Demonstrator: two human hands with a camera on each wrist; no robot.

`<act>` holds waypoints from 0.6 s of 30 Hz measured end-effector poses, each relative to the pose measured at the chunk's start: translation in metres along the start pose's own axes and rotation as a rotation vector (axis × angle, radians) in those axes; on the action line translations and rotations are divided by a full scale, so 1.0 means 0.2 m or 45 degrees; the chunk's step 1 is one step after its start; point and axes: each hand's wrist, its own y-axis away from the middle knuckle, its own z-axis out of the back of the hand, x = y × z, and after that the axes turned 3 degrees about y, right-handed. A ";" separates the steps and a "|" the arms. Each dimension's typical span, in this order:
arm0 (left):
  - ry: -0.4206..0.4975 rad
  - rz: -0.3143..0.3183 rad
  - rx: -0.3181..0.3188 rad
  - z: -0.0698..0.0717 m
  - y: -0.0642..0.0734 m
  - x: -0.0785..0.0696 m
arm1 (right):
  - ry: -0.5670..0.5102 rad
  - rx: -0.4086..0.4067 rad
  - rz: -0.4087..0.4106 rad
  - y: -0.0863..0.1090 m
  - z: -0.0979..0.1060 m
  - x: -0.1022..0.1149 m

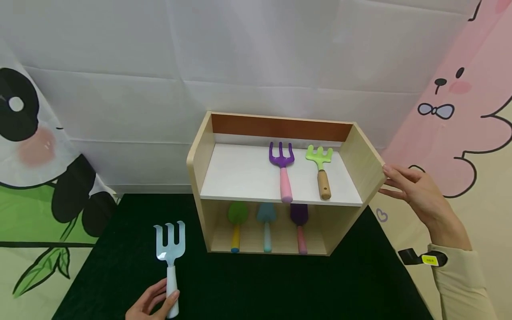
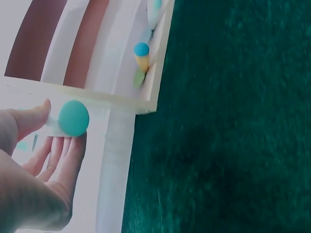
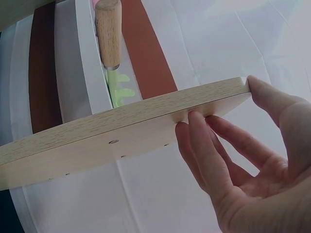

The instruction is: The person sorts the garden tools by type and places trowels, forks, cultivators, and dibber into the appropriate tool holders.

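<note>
A pale blue hand fork (image 1: 171, 253) stands tines up over the dark cloth, left of the wooden shelf (image 1: 344, 231). My left hand (image 1: 150, 302) pinches its white handle between thumb and fingers. In the left wrist view, the handle's teal round end (image 2: 74, 118) points at the camera, with the left hand (image 2: 53, 170) around it. At the shelf's right side panel, my right hand (image 1: 424, 200) holds the upper corner. The right wrist view shows the right hand (image 3: 233, 160) with its thumb at the panel's end and its fingertips against the outer face.
A purple fork with pink handle (image 1: 285, 178) and a green fork with wooden handle (image 1: 323, 175) lie on the upper board. Below stand a green trowel (image 1: 238, 213), a blue trowel (image 1: 266, 213) and a purple trowel (image 1: 299, 215). Dark green cloth (image 1: 256, 284) covers the table.
</note>
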 end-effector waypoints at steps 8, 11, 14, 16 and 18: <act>0.049 -0.046 0.025 -0.06 0.09 -0.07 | -0.005 -0.014 -0.007 0.00 0.00 0.00; 0.063 -0.060 0.047 -0.08 0.11 -0.09 | -0.013 -0.012 -0.010 0.00 0.00 0.00; 0.073 -0.077 0.079 -0.09 0.14 -0.11 | -0.014 -0.008 -0.007 0.00 0.00 -0.01; 0.071 -0.079 0.102 -0.09 0.15 -0.12 | -0.008 -0.008 -0.004 0.01 0.00 -0.01; 0.078 -0.079 0.118 -0.10 0.16 -0.14 | -0.005 -0.010 -0.005 0.01 0.00 -0.01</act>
